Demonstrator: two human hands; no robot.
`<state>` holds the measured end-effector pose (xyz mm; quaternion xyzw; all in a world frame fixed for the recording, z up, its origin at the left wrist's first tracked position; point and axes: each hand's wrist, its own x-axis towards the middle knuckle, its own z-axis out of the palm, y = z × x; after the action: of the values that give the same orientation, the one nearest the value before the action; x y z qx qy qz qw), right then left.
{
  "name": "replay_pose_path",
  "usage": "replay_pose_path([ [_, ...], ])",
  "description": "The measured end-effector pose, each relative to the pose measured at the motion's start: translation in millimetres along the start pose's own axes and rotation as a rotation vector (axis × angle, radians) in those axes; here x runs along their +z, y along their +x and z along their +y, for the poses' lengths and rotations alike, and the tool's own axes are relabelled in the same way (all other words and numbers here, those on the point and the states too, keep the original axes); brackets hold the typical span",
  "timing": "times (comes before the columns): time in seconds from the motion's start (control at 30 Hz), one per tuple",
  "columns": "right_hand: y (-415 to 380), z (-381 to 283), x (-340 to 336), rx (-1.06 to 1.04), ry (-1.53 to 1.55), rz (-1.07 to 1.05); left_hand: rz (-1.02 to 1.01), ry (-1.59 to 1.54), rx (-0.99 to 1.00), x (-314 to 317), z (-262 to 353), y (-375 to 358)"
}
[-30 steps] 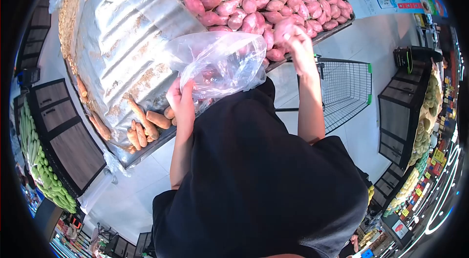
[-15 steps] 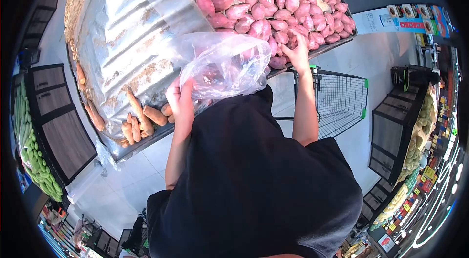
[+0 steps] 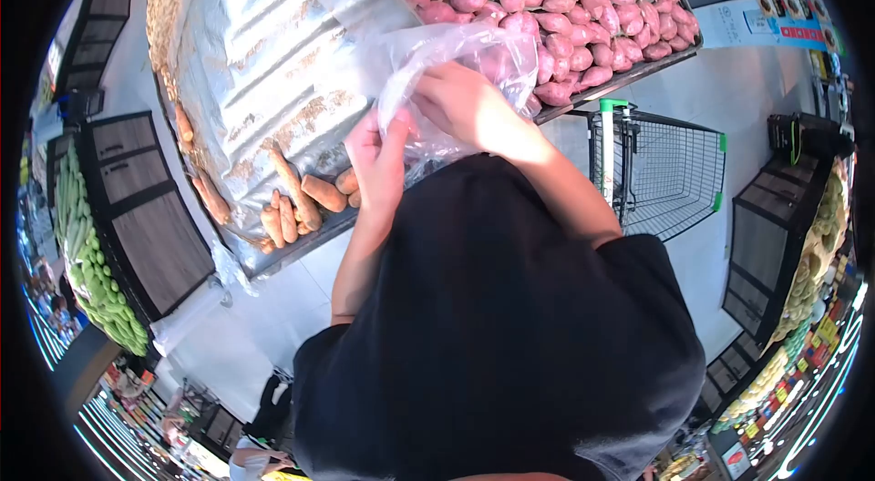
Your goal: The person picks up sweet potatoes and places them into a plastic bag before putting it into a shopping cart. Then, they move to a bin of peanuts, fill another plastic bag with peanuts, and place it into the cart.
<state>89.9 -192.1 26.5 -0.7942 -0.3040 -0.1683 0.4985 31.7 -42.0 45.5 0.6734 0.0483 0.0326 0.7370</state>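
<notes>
A clear plastic bag (image 3: 510, 53) spreads in front of my body, over the near edge of the produce stand. My left hand (image 3: 378, 153) pinches the bag's left side. My right hand (image 3: 463, 103) is at the bag's upper left part, close to my left hand, its fingertips hidden in the plastic; what they hold, if anything, does not show. Purple-skinned sweet potatoes (image 3: 574, 7) are heaped just beyond and to the right of the bag. Several brown-orange roots (image 3: 324, 193) lie at the stand's near edge, left of my left hand.
Silvery plastic sheeting (image 3: 273, 53) covers the stand's left part. A wire shopping cart (image 3: 670, 167) with green corners stands at the right, below the stand. Green vegetables (image 3: 96, 271) fill a shelf at the far left. A dark-framed cabinet (image 3: 146, 217) stands beside them.
My right hand has left the sweet potatoes and moved left to the bag, near my left hand. The whole view has shifted, so the stand and cart appear further right.
</notes>
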Motion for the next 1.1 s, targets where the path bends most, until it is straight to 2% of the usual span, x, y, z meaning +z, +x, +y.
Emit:
replay_pose_path([
  [0.07, -10, 39, 28, 0.239, -0.371, -0.552, -0.012, 0.037, -0.022, 1, 1, -7],
  [0.2, 0, 59, 50, 0.35, -0.24, -0.292, -0.044, 0.138, -0.013, -13, -10, -16],
  [0.37, 3, 45, 38, 0.177, -0.146, -0.129, -0.071, 0.187, -0.016, -24, -10, -16],
  [0.47, 3, 30, 25, 0.088, -0.087, -0.045, 0.035, 0.073, -0.057, -19, -9, -15],
  [0.63, 1, -5, -8, -0.019, -0.003, 0.039, 0.082, 0.07, -0.061, -25, -12, -8],
  [0.7, -3, -25, -39, 0.406, 0.132, -0.321, 0.109, 0.078, -0.049, -21, -9, -6],
  [0.77, -16, -19, -67, 0.402, 0.414, -0.383, 0.135, 0.113, -0.026, -21, -10, 0],
  [0.8, -18, -23, -81, 0.377, 0.646, -0.237, 0.13, 0.103, 0.002, -24, -15, 3],
  [0.83, -27, -8, -86, 0.559, 0.974, -0.182, 0.128, 0.115, -0.006, -19, -13, 4],
  [0.9, -34, 18, -96, 0.583, 0.799, 0.077, 0.259, 0.004, -0.07, -8, -5, 6],
  [0.93, -32, 35, -101, 0.559, 0.628, 0.164, 0.199, -0.039, -0.032, -9, -4, 7],
  [0.97, -33, 44, -104, 0.662, 0.479, 0.317, 0.195, -0.029, -0.036, -7, -2, 8],
  [1.0, -49, 91, -99, 0.801, 0.142, 0.361, 0.184, -0.018, -0.015, -4, 2, 8],
  [1.03, -48, 107, -97, 0.802, 0.147, 0.369, 0.171, -0.008, 0.01, -2, 5, 10],
  [1.1, -41, 126, -96, 0.75, -0.201, 0.456, 0.146, -0.009, 0.03, 1, 11, 12],
])
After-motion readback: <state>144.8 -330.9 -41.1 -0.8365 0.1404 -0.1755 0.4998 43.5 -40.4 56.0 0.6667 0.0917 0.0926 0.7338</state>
